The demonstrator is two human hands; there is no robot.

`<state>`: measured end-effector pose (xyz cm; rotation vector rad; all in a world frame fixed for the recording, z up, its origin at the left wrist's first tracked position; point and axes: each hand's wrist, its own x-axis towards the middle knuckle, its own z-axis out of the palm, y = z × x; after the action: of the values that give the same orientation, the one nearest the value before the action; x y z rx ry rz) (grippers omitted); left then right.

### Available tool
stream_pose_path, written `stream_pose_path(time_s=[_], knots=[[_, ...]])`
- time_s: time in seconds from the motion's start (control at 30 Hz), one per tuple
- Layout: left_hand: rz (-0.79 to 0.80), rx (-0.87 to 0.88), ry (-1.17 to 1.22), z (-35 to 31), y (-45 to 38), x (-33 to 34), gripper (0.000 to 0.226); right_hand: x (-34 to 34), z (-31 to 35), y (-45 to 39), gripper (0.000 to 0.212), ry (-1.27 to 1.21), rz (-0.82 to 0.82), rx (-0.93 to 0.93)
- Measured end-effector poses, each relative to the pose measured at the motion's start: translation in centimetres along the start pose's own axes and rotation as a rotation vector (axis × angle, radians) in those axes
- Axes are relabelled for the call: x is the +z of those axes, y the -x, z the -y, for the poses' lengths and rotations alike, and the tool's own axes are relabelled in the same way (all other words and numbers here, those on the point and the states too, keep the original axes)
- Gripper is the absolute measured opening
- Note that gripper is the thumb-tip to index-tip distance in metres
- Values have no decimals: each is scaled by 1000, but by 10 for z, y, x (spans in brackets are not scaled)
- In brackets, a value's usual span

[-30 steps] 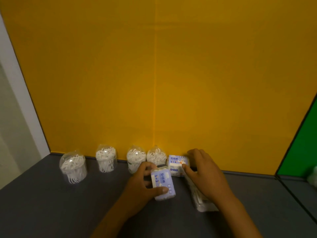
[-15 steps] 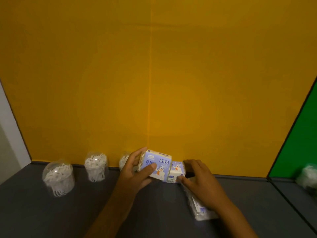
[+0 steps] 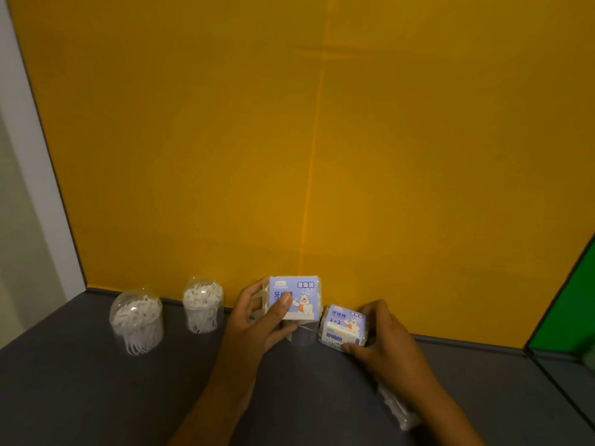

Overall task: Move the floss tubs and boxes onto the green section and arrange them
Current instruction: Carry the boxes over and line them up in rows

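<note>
My left hand (image 3: pixel 257 320) holds a purple-and-white floss box (image 3: pixel 297 297) raised off the dark shelf, thumb across its front. My right hand (image 3: pixel 386 346) grips a second, smaller floss box (image 3: pixel 343 325) that rests on the shelf by the yellow back wall. Two clear floss tubs (image 3: pixel 136 320) (image 3: pixel 203 304) full of white picks stand to the left. Another tub (image 3: pixel 301 336) is partly hidden behind the raised box. A clear floss pack (image 3: pixel 399 410) lies under my right forearm. The green section (image 3: pixel 570 310) is at the far right.
The yellow wall (image 3: pixel 322 140) closes off the back of the dark grey shelf (image 3: pixel 80 397). A black divider line (image 3: pixel 560 384) separates the yellow bay from the green one. A white panel (image 3: pixel 25 156) borders the left side.
My left hand lifted its floss box from the shelf and turned its front face up. My right hand closed around the second box by the wall.
</note>
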<state>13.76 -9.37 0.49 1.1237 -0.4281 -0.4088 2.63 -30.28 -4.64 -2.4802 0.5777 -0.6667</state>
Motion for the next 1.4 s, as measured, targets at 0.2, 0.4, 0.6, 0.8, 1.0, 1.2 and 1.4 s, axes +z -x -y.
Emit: stream_pose_path(time_s=[0.2,0.4,0.6,0.8,1.0,1.2,1.4], knots=[[-27,35,55,-7,2,3,54,-15,11,3,64,-162,-150,-87],[-31,35,94,-15,15,19,41,-51,19,21,62,-228,-276,-142],[25,37,72,-22,53,62,30,-106,13,65,67,-233,-355,-141],[25,68,74,-18,111,108,28,-163,-9,135,68,-246,-450,-111],[100,74,20,-8,172,163,36,-234,-34,214,61,-213,-496,-64],[131,102,-30,10,231,221,42,-291,-63,287,63,-153,-565,-23],[218,124,-62,41,281,288,38,-343,-106,358,63,-61,-581,66]])
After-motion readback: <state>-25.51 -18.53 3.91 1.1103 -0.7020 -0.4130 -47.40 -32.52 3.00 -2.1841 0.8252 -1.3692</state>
